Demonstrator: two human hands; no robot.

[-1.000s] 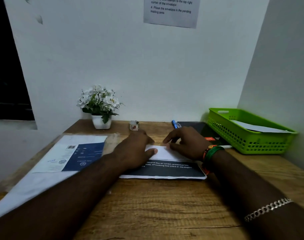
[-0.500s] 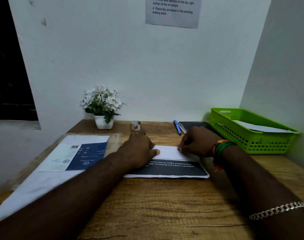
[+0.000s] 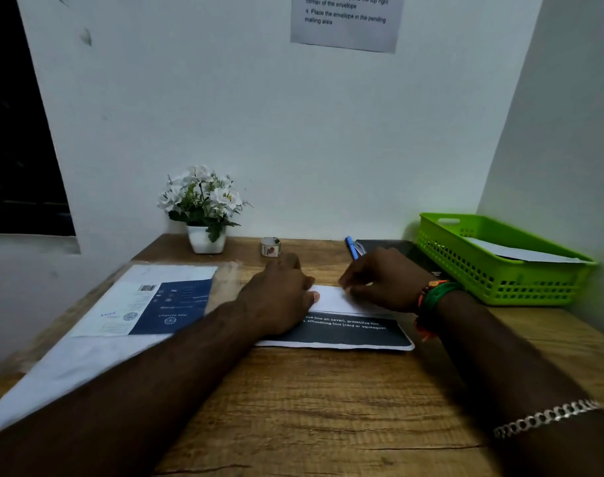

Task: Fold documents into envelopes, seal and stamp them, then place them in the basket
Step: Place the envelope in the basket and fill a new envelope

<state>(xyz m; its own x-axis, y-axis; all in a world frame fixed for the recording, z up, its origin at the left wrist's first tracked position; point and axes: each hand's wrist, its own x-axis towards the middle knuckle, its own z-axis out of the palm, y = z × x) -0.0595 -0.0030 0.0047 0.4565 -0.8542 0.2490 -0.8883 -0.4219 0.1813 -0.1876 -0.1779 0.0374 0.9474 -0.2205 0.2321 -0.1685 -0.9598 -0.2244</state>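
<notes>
A folded document (image 3: 342,330) is laid on the wooden desk (image 3: 328,407), its white upper fold turned over a dark band printed with white words, of which "film on cover), protective film" and "smoothing tool (card or squeegee)" can be read. The left hand (image 3: 280,294) is pressed flat on the left part of the fold, thumb laid out along the white paper. The right hand (image 3: 383,280) is set on the far right part of the fold with fingers bent down onto it; whether the paper is pinched cannot be told.

At the right, a green basket (image 3: 493,270) is seen with a white envelope (image 3: 514,251) lying inside. At the left, a blue and white printed sheet (image 3: 149,304) with a barcode is seen on white paper; its small print cannot be read. At the far edge stand a potted white flower (image 3: 204,208), a roll of stamps (image 3: 270,246) and a blue pen (image 3: 351,246). On the wall notice (image 3: 345,22), "4. Place the envelope in the pending mailing area" is printed.
</notes>
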